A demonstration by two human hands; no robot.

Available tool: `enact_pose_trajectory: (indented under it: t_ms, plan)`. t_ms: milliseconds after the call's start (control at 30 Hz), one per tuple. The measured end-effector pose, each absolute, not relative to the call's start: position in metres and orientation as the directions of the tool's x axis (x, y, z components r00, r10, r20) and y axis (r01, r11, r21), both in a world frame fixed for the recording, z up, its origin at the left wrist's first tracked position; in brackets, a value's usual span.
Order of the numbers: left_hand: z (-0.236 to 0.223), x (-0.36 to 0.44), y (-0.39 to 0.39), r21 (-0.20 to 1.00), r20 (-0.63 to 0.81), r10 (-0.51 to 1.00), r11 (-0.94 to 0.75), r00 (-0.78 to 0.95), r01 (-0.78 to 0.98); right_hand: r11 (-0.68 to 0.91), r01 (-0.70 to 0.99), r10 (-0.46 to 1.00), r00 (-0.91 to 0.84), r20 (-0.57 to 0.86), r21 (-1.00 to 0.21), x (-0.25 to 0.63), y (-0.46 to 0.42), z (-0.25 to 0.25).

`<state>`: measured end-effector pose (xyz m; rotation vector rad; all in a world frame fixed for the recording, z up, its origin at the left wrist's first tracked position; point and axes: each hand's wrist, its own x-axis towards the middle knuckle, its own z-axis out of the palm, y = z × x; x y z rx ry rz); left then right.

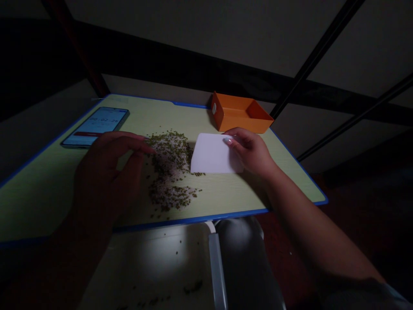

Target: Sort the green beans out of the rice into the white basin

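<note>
A loose heap of small green beans mixed with white grains (171,153) lies on the pale table, with a smaller patch spread toward the front edge. My right hand (253,150) grips a white flat scraper (213,153), thumb on its near face. The scraper stands tilted at the heap's right side, its lower edge near a few beans. At the heap's left side is my left hand (111,172), in shadow. Its thumb and forefinger come together at the tips, touching or close to the beans; whether anything is pinched there is too dark to see.
A phone (98,125) with a lit timer screen lies behind my left hand. An orange open box (241,114) stands at the back right. The table (232,193) has a blue rim. Below it, scattered beans lie on a lower pale surface (161,258) beside a grey leg (217,267).
</note>
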<state>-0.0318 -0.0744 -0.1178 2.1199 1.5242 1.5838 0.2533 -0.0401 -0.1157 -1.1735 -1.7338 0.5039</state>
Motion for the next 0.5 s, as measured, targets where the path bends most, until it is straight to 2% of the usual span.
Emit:
enact_pose_trajectory:
  t_ms: [500]
  plan:
    - [-0.1198,-0.0315,-0.0725,0.599,0.665,0.743,-0.472,-0.074,0.647,0.462,0.468,0.882,-0.157,0.444,-0.753,0.2579,-0.0385,-0.1170]
